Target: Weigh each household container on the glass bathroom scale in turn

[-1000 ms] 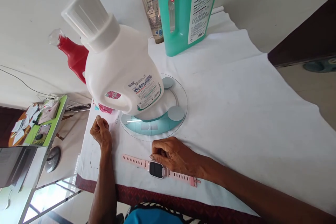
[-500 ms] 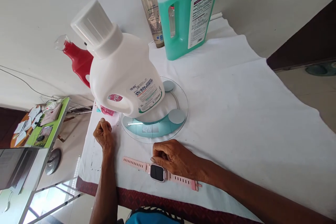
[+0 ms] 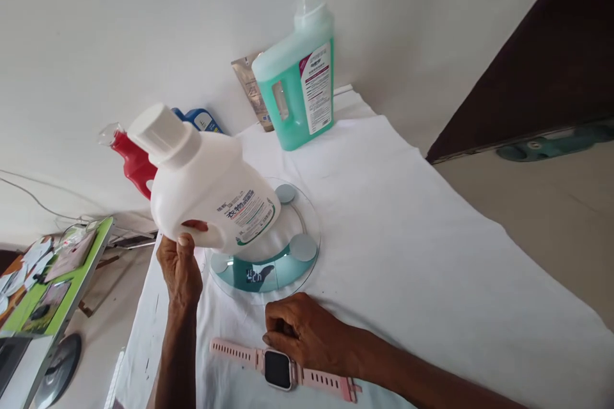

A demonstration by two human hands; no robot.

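Observation:
My left hand (image 3: 180,271) grips the handle of a big white laundry disinfectant bottle (image 3: 206,172), its thumb on the handle and fingers passing behind. The capped bottle leans left in view, its base over the round glass scale (image 3: 291,279); whether it touches the glass I cannot tell. Dark digits show on the scale's display, but are hard to read. My right hand (image 3: 307,335) rests on the white cloth in front of the scale, its fingers curled in and nothing visible in them. Right below it lies a pink-strapped smartwatch (image 3: 277,369) with a dark screen.
Toward the wall stand a green liquid bottle (image 3: 292,89), a beige tube (image 3: 249,86), a blue bottle (image 3: 204,120) and a red bottle (image 3: 132,163). The white cloth (image 3: 407,255) covers the table. At far left is a green-topped desk (image 3: 91,249) with papers.
My left hand has risen from the cloth and taken hold of the bottle's handle. My right hand stays by the watch. The view has shifted, bringing the blue bottle into sight.

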